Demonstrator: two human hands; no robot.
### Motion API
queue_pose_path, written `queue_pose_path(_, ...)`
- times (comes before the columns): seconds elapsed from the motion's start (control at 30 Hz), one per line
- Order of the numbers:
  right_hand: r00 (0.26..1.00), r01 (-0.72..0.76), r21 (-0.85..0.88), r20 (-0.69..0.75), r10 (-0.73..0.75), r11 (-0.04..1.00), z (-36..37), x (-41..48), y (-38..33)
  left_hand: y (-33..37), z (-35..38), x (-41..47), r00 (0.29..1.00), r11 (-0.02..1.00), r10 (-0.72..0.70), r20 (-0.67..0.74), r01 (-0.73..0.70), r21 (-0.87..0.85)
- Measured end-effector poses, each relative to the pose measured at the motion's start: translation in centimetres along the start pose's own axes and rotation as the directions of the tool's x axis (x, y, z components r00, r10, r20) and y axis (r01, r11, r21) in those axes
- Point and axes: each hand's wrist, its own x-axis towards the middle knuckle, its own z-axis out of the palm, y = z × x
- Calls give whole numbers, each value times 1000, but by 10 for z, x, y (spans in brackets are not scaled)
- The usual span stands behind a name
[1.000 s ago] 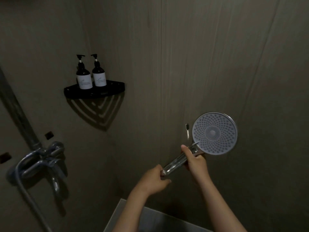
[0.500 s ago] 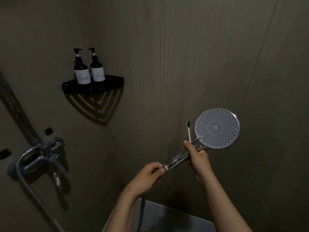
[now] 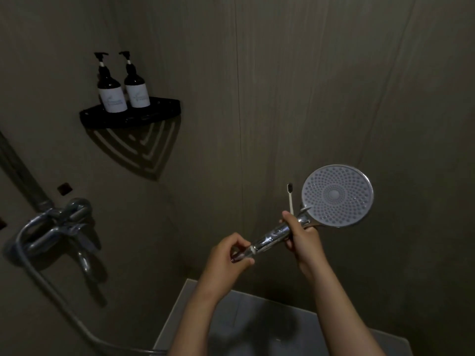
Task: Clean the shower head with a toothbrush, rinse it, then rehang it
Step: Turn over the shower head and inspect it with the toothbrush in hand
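Observation:
A round chrome shower head (image 3: 337,196) faces me with its grey nozzle plate, held up before the shower wall at lower right. My right hand (image 3: 303,237) grips its chrome handle just below the head and also holds a white toothbrush (image 3: 290,197), whose dark bristle end sticks straight up left of the head. My left hand (image 3: 228,255) pinches the lower end of the handle, where the hose joins.
A chrome mixer tap (image 3: 55,227) is mounted on the left wall, with a metal hose (image 3: 64,309) looping down from it. A black corner shelf (image 3: 128,114) carries two dark pump bottles (image 3: 123,91). A grey floor patch (image 3: 257,319) shows below my arms.
Both hands and the shower head have shifted slightly up and right. The left hand changed from a full grip on the handle's end to a fingertip pinch.

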Motion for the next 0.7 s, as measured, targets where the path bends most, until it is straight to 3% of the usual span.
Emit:
queue_pose_path(0.27, 999, 7, 36, -44, -6, 999, -3, -7, 8, 2, -1, -7, 984, 984, -116, 135, 133, -120)
queue_pose_path(0.4, 999, 7, 60, -44, -4, 998, -4, -11, 7, 5, -4, -10, 994, 985, -77, 80, 88, -146)
queue_pose_path(0.7, 999, 21, 64, -49, -18, 998, -4, -17, 2, 16, -1, -12, 1000, 1000, -5, -13, 6, 11)
